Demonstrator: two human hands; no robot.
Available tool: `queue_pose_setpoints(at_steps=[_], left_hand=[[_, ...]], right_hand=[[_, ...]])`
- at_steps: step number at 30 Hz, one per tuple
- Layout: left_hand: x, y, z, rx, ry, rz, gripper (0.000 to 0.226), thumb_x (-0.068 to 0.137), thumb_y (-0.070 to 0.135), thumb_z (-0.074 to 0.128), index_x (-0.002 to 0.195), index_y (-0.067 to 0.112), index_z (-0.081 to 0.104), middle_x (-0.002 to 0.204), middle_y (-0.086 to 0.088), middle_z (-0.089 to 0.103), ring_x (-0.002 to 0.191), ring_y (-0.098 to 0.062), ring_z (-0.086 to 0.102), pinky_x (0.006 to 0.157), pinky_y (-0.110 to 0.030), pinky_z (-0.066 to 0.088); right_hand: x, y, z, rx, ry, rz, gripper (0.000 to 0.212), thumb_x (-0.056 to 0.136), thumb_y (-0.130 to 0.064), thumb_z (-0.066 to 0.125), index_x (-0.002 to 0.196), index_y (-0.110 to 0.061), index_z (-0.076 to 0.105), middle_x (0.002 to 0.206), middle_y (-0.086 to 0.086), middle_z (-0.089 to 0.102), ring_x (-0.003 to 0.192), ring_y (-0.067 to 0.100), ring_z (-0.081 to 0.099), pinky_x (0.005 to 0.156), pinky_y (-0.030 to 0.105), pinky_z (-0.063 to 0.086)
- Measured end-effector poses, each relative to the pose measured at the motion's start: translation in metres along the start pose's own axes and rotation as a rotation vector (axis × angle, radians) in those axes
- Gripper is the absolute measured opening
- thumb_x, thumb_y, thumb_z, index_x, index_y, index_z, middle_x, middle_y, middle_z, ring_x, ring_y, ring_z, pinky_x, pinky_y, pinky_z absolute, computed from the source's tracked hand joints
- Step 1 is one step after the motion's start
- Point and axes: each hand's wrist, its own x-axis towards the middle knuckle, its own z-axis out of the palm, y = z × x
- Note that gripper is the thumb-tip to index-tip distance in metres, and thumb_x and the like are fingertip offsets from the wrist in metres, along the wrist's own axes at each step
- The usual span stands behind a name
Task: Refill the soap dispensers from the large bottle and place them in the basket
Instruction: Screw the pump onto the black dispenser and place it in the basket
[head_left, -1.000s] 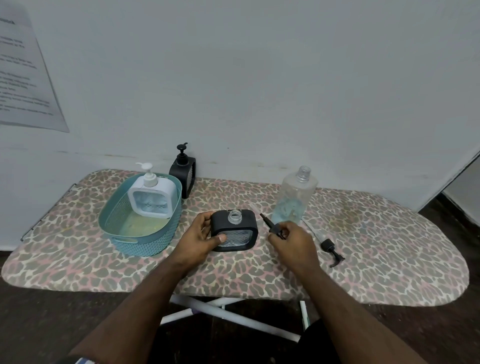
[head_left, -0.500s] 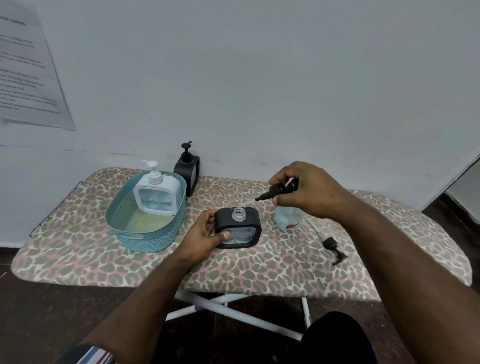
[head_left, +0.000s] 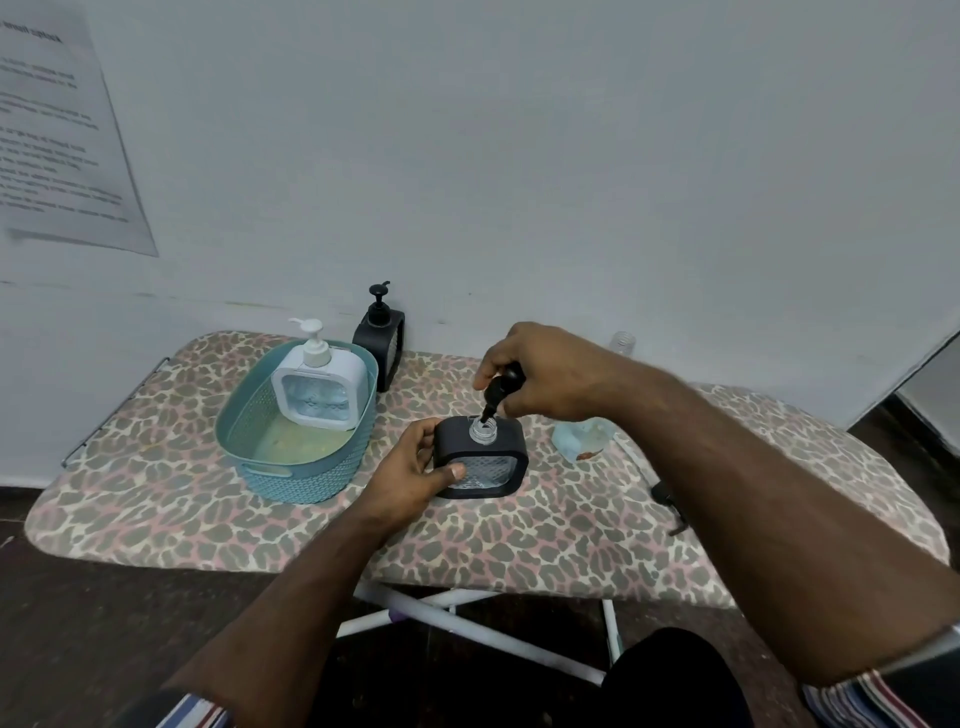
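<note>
Soap work centres on the square black dispenser with a clear ribbed window, which stands upright near the front middle of the leopard-print ironing board. I see my left hand wrapped round its left side, thumb on the front face. My right hand hovers just above it, fingers curled round a black pump head whose lower end points down into the dispenser's open clear threaded neck. To the left, well apart, sits an oval teal woven-pattern plastic basket with a white square pump dispenser standing inside against its far wall. Just behind the basket, by the wall, stands a second black pump dispenser. Behind my right forearm I make out the large clear plastic bottle, uncapped, mostly hidden. Another black pump lies on the board at the right.
</note>
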Motion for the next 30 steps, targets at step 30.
queue_pose_setpoints(at_steps=[30], left_hand=[[0.002, -0.004, -0.003, 0.039, 0.0, 0.016, 0.068, 0.064, 0.042, 0.083, 0.126, 0.031, 0.057, 0.13, -0.001, 0.065, 0.128, -0.022, 0.062, 0.112, -0.054, 0.047]], right_hand=[[0.011, 0.02, 0.078, 0.317, 0.254, 0.204, 0.105, 0.073, -0.04, 0.089, 0.155, -0.028, 0.026, 0.09, -0.015, 0.056, 0.082, 0.004, 0.058, 0.065, 0.021, 0.04]])
